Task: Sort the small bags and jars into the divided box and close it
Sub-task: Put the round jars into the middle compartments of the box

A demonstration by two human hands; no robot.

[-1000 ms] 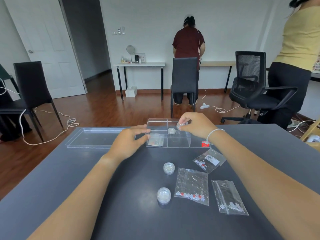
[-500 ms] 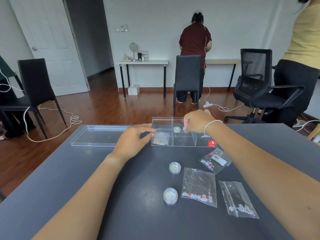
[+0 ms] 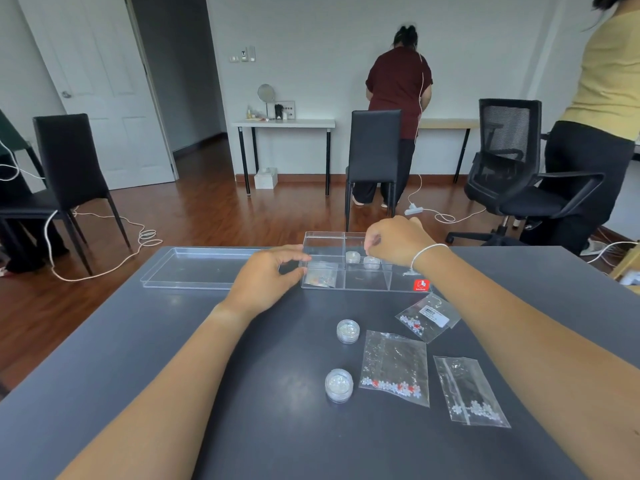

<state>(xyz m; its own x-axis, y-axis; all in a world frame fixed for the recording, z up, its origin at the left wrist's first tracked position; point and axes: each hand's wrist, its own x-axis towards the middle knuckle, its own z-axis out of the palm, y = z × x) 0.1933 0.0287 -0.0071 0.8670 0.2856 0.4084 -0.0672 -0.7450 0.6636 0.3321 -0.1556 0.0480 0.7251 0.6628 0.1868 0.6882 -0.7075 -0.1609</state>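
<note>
The clear divided box (image 3: pixel 323 241) stands at the far side of the grey table. Its far middle compartment holds two small jars (image 3: pixel 352 257) (image 3: pixel 371 262), and a small bag (image 3: pixel 321 277) lies in the near left compartment. My left hand (image 3: pixel 266 278) pinches the box's left end. My right hand (image 3: pixel 398 242) hovers just above the second jar with fingers loosely apart and nothing in them. Two more jars (image 3: pixel 348 330) (image 3: pixel 339 385) and three bags (image 3: pixel 427 317) (image 3: pixel 394 367) (image 3: pixel 469 389) lie loose nearer to me.
The box's clear lid (image 3: pixel 204 268) lies left of the box, near the table's far edge. Beyond the table are black chairs (image 3: pixel 374 157), an office chair (image 3: pixel 512 174), floor cables and two standing people.
My right hand brought a jar down into the far middle compartment beside the first jar and let it go. My left hand stayed at the box's left end.
</note>
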